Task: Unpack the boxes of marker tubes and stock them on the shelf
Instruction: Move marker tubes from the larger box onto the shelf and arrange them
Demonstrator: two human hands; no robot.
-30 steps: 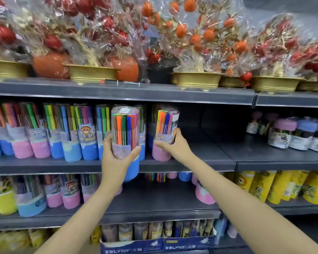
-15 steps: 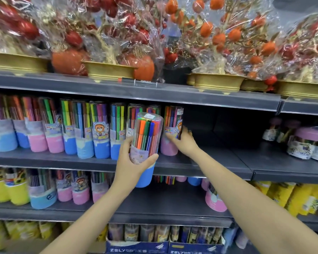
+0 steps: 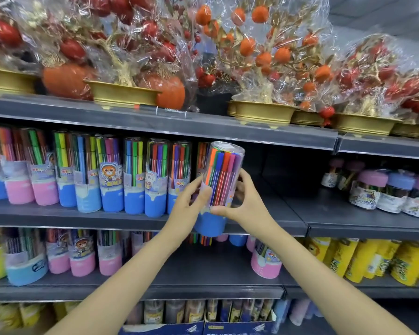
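Gripping clear cylindrical marker tube (image 3: 219,187) – blue base – left hand (image 3: 189,209), right hand (image 3: 246,204), fingers curled round it.

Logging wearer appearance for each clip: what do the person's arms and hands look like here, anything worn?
Both forearms are bare, with no sleeves in view. The left hand and right hand wear no gloves, and no rings, watch or bracelets show. Nails look short and unpainted.

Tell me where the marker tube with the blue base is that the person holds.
In the head view, the blue-based marker tube is centre frame, tilted, gripped between the left hand and right hand, before the middle shelf, right of the stocked row.
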